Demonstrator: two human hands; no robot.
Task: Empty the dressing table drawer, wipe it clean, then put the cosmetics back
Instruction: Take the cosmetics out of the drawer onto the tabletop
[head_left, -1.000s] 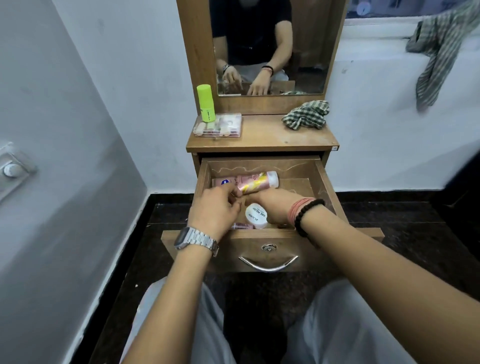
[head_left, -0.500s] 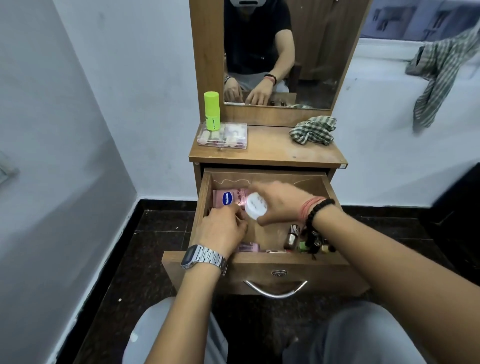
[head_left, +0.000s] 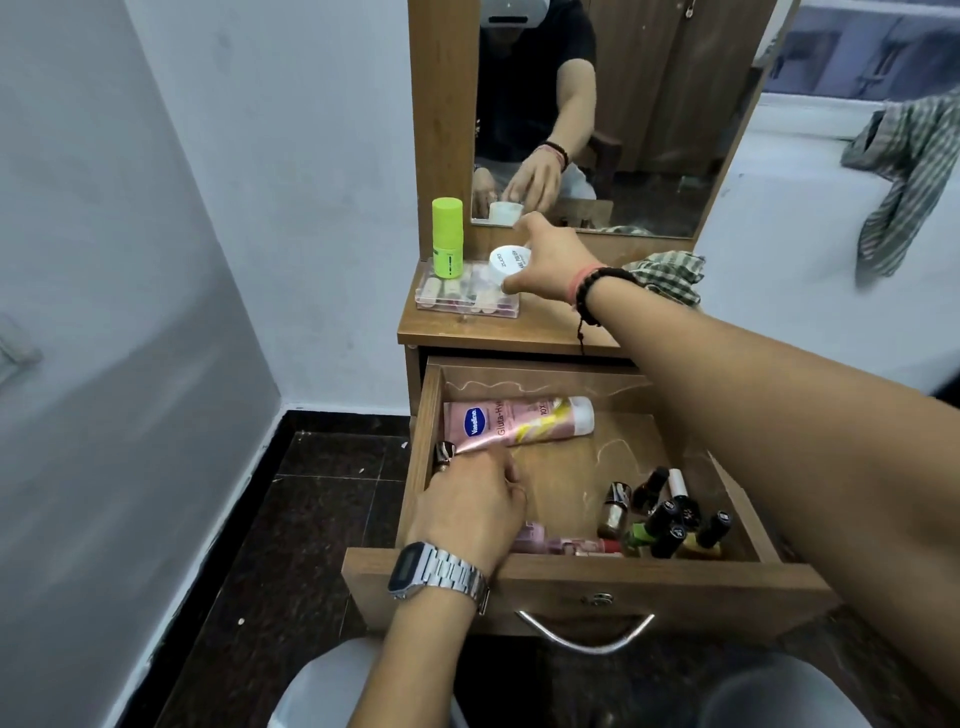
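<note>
The wooden drawer (head_left: 587, 577) stands pulled out below the dressing table top (head_left: 524, 330). My right hand (head_left: 553, 260) grips a small white round jar (head_left: 509, 262) above the clear plastic box (head_left: 465, 299) on the table top. My left hand (head_left: 470, 506) is inside the drawer at its left side, fingers curled down by the flat end of a pink lotion tube (head_left: 519, 421); what the fingers hold is hidden. Several nail polish bottles (head_left: 667, 519) stand at the drawer's front right. A small pink item (head_left: 566, 544) lies along the drawer front.
A lime green bottle (head_left: 448, 236) stands on the clear box. A checked cloth (head_left: 670, 275) lies on the table top's right side, under the mirror (head_left: 649, 130). Another checked cloth (head_left: 909, 176) hangs at the far right. A white wall stands close on the left.
My right hand lifted the white jar out of the drawer and carried it up to the table top. My left hand stayed low in the drawer's left side. The view tilted up.
</note>
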